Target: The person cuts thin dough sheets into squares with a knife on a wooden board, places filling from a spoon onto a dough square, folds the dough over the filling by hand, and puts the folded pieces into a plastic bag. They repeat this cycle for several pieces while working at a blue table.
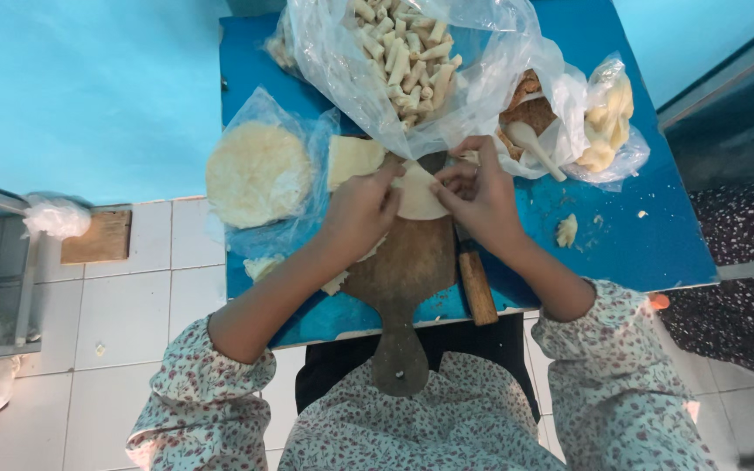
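A pale triangular piece of dough wrapper (418, 196) lies on a wooden paddle board (407, 270) on the small blue table (656, 235). My left hand (359, 209) pinches its left edge, and my right hand (480, 194) pinches its right edge, fingers bent over the sheet. A round stack of wrappers (257, 173) on clear plastic sits left of my hands. A cut wrapper piece (351, 159) lies just beyond my left hand.
A clear bag of several rolled pastries (407, 52) stands at the table's back. A bag of brown filling (530, 109) with a white spoon (534, 146) and a bag of dough (608, 118) sit at right. A wooden knife handle (478, 288) lies beside the board. White tiled floor at left.
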`<action>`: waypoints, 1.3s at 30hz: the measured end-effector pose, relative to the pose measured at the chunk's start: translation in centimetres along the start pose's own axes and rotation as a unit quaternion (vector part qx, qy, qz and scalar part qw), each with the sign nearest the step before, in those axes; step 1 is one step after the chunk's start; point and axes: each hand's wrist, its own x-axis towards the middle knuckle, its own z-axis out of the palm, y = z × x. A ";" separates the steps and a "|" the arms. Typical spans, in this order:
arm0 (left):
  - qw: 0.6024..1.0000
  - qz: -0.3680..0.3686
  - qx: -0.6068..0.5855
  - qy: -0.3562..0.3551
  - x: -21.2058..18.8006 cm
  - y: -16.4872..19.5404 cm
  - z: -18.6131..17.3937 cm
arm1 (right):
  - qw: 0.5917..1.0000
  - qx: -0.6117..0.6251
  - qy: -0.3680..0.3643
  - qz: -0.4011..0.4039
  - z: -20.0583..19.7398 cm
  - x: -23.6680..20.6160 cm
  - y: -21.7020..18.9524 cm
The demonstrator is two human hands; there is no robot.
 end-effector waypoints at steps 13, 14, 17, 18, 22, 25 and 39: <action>0.998 0.052 -0.018 0.013 0.0 0.7 -0.7 | 0.995 -0.074 -0.035 -0.058 0.4 0.5 -0.5; 0.998 0.042 -0.034 0.011 0.0 1.7 0.3 | 0.995 -0.073 -0.032 -0.056 -0.9 -0.2 0.0; 0.996 0.062 -0.037 0.048 -1.4 3.0 0.4 | 0.997 -0.038 -0.026 -0.068 -1.3 -2.1 0.1; 0.994 0.077 -0.031 0.068 -1.4 3.0 0.3 | 0.997 -0.020 -0.025 -0.075 -1.3 -2.1 0.2; 0.999 0.015 -0.008 0.029 -0.3 2.8 0.5 | 0.996 -0.064 -0.040 -0.054 -2.2 -1.1 0.4; 1.000 0.023 0.013 0.013 -0.3 3.4 1.4 | 0.993 -0.091 -0.040 -0.061 -3.0 -1.8 0.2; 0.974 0.013 0.200 -0.107 0.9 1.5 -3.3 | 0.955 -0.202 0.050 -0.210 -3.0 -0.1 -1.6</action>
